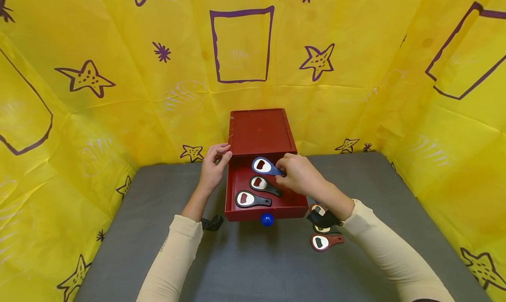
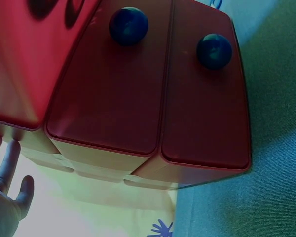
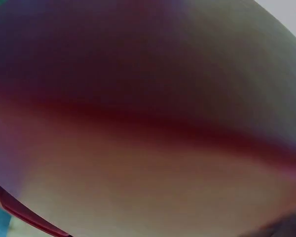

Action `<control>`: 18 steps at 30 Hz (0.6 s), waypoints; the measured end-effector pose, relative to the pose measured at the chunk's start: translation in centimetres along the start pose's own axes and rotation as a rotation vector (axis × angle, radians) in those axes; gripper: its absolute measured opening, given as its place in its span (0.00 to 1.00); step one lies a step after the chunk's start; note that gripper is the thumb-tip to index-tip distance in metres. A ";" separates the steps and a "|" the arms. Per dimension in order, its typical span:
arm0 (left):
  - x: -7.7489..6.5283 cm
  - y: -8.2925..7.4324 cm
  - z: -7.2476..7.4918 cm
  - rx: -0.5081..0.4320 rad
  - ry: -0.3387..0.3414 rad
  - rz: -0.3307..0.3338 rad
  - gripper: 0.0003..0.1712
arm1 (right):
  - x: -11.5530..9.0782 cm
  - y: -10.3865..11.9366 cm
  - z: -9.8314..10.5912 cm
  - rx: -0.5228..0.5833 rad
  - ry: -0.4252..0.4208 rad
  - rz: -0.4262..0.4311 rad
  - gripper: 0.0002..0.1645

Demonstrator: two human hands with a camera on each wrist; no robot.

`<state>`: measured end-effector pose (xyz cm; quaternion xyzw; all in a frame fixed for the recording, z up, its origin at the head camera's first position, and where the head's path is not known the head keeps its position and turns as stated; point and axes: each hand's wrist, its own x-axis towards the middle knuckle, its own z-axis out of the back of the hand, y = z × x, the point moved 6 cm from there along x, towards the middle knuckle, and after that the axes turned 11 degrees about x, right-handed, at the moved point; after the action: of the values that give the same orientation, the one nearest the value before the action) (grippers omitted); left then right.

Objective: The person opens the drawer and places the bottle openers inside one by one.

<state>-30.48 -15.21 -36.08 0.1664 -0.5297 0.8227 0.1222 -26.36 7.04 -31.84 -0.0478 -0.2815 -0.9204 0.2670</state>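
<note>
My right hand (image 1: 299,172) pinches the handle of a blue bottle opener (image 1: 264,166) inside the pulled-out top drawer (image 1: 290,200) of a red cabinet (image 1: 261,133). Nearer the drawer's front lie two black bottle openers, an upper one (image 1: 259,183) and a lower one (image 1: 246,199). Against the cabinet's left side rest the fingers of my left hand (image 1: 212,170), which holds nothing. The left wrist view shows that hand (image 2: 10,192) at the cabinet's side, its fingers fairly straight. Blurred skin fills most of the right wrist view, hiding the right fingers there.
On the grey table (image 1: 253,267), right of the drawer, lies a red bottle opener (image 1: 321,242); others beside it are partly covered by the right wrist's black strap (image 1: 325,217). A blue knob (image 1: 267,220) sticks out from the drawer front. Below are two closed drawers (image 2: 113,94).
</note>
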 end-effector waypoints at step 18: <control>0.0 -0.1 -0.1 -0.003 -0.002 0.002 0.17 | 0.1 0.0 -2.4 -0.269 -0.095 0.060 0.05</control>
<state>-30.42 -15.10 -36.01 0.1666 -0.5312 0.8218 0.1211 -26.34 5.68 -33.83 -0.1353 -0.1664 -0.9381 0.2719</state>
